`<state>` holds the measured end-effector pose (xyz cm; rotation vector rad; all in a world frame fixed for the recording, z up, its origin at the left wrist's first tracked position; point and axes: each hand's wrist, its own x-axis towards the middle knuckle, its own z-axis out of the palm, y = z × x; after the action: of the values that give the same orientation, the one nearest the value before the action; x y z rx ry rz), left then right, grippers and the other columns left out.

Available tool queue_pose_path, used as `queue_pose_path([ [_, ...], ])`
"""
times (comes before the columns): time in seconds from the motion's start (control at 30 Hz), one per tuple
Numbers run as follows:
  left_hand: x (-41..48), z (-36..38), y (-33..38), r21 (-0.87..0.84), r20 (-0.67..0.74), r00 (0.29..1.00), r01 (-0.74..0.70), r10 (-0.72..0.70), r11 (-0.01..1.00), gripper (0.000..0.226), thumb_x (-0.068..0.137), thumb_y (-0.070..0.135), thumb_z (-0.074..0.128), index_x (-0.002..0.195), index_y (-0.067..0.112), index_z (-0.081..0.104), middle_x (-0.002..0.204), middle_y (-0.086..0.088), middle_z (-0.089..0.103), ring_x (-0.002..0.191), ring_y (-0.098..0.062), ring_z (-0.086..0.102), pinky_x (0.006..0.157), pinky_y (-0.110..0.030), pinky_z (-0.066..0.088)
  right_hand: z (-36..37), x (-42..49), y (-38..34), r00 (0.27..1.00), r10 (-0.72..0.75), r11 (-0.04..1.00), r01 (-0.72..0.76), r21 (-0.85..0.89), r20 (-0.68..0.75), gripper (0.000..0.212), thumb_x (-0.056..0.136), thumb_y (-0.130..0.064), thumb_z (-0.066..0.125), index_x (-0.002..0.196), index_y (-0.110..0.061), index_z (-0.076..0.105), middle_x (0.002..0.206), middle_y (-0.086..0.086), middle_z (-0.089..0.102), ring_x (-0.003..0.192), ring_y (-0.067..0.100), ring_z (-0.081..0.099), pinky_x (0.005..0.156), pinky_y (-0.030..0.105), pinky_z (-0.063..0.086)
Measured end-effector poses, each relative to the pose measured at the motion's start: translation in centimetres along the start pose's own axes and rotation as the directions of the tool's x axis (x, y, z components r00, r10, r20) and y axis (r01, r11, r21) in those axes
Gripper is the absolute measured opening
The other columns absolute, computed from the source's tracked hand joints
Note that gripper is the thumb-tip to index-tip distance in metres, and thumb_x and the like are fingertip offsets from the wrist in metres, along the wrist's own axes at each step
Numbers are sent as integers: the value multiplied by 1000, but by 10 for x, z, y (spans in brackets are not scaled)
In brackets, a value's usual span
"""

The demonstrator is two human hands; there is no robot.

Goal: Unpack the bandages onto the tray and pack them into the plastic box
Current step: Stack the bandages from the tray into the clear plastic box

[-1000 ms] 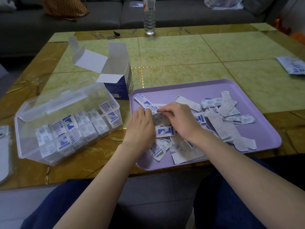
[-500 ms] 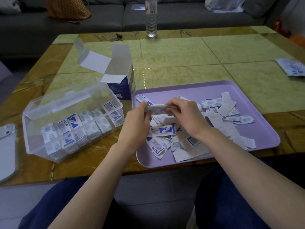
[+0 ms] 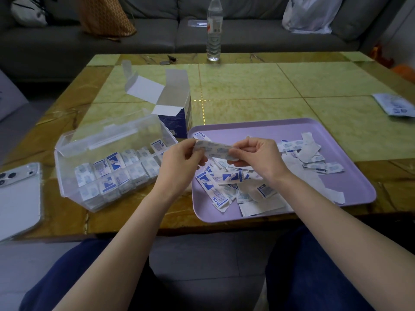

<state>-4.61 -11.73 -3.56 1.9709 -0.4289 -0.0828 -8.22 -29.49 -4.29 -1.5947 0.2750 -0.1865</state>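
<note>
Here, bandage strip (image 3: 213, 147) between left grip (image 3: 182, 162) and right grip (image 3: 258, 157)

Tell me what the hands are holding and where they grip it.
A strip of bandages: the left hand pinches its left end, the right hand its right end.

1. The left hand (image 3: 179, 159) is held raised, fingers curled, with one end of a bandage strip (image 3: 216, 148) pinched at its fingertips.
2. The right hand (image 3: 258, 154) is held level with it, the other end pinched.
3. Both forearms are stretched forward, bare.
</note>
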Motion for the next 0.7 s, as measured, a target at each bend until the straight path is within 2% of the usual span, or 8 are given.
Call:
queue_pose_path([
  [0.17,-6,-8,-2,48,-80,991,-102,106,994,14,90,10,56,84,-2,58,73,-10,64,73,-27,64,71,-49,53,11,-13,-2,999,-18,999,17,27,37,12,77,1,69,75,-10,65,61,1,70,54,15,68,52,18,54],
  [0.23,-9,-13,0,59,-130,980,-142,148,988,11,89,7,56,82,-2,59,71,-6,63,72,-27,63,68,-43,53,18,-18,-3,998,-32,999,31,15,51,9,78,-3,68,77,-12,67,64,1,71,56,16,69,53,18,54],
  [0.3,-12,-20,2,88,-153,970,-178,190,980,8,88,4,56,83,3,62,70,-2,63,69,-20,61,62,-28,50,25,-23,-3,997,-40,999,42,-27,71,7,79,-6,68,81,-13,68,67,0,71,60,14,69,57,19,55],
  [0.37,-15,-29,5,126,-145,962,-212,230,969,13,86,1,57,84,11,65,71,4,63,69,-8,58,59,-17,43,32,-26,-4,991,-84,985,99,-144,106,7,79,-9,70,82,-15,70,69,-4,71,64,8,68,62,17,55],
  [0.43,-18,-40,4,178,-121,955,-249,272,952,18,84,-1,59,85,15,66,74,9,64,72,-3,58,61,-14,43,39,-28,-9,977,-147,936,187,-298,152,7,77,-13,73,84,-14,72,73,-4,71,66,4,68,65,13,52],
  [0.57,-23,-55,1,282,-107,942,-278,318,918,18,84,5,60,85,22,64,79,11,65,77,-9,60,66,-37,51,54,-29,-26,940,-259,822,335,-460,222,13,77,-16,74,90,-13,74,76,-7,71,73,3,67,72,14,52],
  [0.63,-27,-64,-1,304,-131,934,-282,333,910,15,85,5,60,85,20,65,80,10,66,78,-14,60,67,-42,50,66,-29,-34,921,-299,793,385,-472,249,15,78,-18,72,92,-13,74,75,-13,68,72,-1,65,70,10,49],
  [0.7,-30,-75,-3,312,-176,921,-282,347,907,12,87,7,60,86,18,65,81,10,65,80,-14,59,68,-41,50,80,-28,-41,911,-305,778,406,-479,277,14,79,-19,72,92,-15,74,73,-19,65,71,-1,64,68,9,48],
])
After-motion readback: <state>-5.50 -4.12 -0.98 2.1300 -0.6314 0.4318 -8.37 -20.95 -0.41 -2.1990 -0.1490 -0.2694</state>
